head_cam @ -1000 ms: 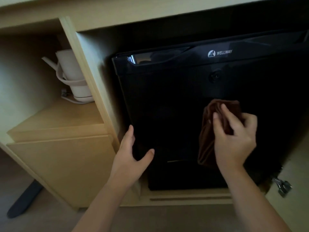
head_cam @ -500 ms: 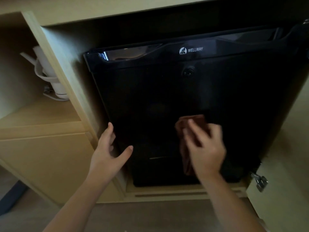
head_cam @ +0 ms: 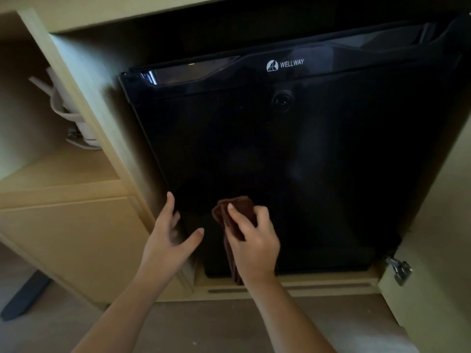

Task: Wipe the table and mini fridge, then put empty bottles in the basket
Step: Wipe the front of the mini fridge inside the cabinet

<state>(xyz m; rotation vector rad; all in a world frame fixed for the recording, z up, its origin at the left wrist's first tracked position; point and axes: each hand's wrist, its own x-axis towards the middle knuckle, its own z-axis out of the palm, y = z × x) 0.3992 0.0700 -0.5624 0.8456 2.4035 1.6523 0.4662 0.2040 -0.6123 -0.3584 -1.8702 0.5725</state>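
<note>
Looking down into a pale wooden cabinet (head_cam: 84, 238) at a black mini fridge (head_cam: 318, 161) set in its open bay. Pressing a folded brown cloth (head_cam: 230, 212) against the lower left of the fridge door with the right hand (head_cam: 254, 242), fingers curled over the cloth and clamped on it, loose end hanging below the wrist. Probably bunched this way to make a firm pad for wiping. Bracing with the left hand (head_cam: 167, 238) at the door's left edge, fingers straight and spread apart, thumb out, holding nothing; likely steadying the door against the push. Glossy dark door, faintly smeared, with a white WELLWAY logo (head_cam: 285, 65) near the top and a round lock (head_cam: 281, 100) just beneath. On a shelf to the left, a white kettle (head_cam: 79, 118), partly hidden. No bottles or basket in view, so judged to be at the fridge-wiping step.
</note>
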